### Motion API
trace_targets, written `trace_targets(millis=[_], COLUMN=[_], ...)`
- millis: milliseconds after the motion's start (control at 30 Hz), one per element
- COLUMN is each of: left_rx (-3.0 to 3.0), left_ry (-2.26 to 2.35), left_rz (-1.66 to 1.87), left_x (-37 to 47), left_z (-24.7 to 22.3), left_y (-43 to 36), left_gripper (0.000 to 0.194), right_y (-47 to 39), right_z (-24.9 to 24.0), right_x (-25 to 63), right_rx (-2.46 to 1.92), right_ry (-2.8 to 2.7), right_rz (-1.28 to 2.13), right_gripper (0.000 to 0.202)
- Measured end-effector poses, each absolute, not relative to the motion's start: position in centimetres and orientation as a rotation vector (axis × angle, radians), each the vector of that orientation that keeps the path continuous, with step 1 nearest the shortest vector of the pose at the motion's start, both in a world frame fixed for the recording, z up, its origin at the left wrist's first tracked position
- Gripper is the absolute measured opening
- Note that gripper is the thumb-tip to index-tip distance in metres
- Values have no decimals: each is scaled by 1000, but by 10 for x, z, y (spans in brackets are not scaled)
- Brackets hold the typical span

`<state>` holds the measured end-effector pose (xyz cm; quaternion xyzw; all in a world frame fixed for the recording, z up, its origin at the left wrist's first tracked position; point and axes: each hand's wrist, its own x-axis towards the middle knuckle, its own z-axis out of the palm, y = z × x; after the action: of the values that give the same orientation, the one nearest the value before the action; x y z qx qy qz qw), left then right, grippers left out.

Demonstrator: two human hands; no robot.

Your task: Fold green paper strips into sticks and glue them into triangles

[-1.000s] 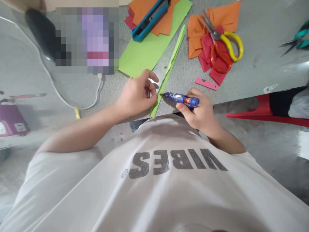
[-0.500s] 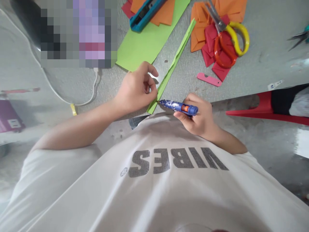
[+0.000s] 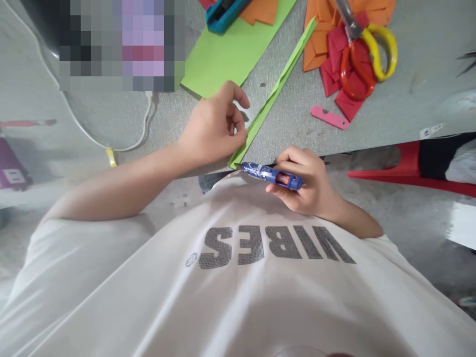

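Note:
A narrow folded strip of light green paper (image 3: pixel 277 89) lies slantwise on the table, its near end at the table's edge. My left hand (image 3: pixel 219 124) rests on the strip's near part, fingers curled and pressed against its left side. In my right hand (image 3: pixel 303 181) is a blue glue gun (image 3: pixel 266 173), the fingers closed around it; whitish strands cling to its front. Its nozzle points left and meets the near end of the strip, or sits just above it.
A green sheet (image 3: pixel 226 59) lies beyond my left hand, with a teal cutter (image 3: pixel 225 15) on it. Red-and-yellow-handled scissors (image 3: pixel 357 54) lie on folded orange and red papers (image 3: pixel 316 47). A pink folding blade (image 3: pixel 329 117) and a white cable (image 3: pixel 80 126) are nearby.
The glue gun's nozzle has moved down along the strip to its near end. My left hand stays on the strip. The whole view has shifted slightly.

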<state>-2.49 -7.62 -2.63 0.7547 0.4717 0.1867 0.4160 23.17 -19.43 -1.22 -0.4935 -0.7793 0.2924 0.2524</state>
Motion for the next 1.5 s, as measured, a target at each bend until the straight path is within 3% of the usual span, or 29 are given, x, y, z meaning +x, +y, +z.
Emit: trace_targets(millis=[833, 1500], left_rx=[1872, 1861], left_ry=[1143, 1082], left_rz=[517, 555], left_x=[-24, -28], left_z=[-25, -28], left_y=[-76, -74], left_gripper=[40, 34], right_y=[-186, -163], right_z=[-15, -28], right_x=[238, 259], right_rx=[-1413, -1460], right_ry=[-2090, -2063], right_rz=[802, 504], right_gripper=[81, 73])
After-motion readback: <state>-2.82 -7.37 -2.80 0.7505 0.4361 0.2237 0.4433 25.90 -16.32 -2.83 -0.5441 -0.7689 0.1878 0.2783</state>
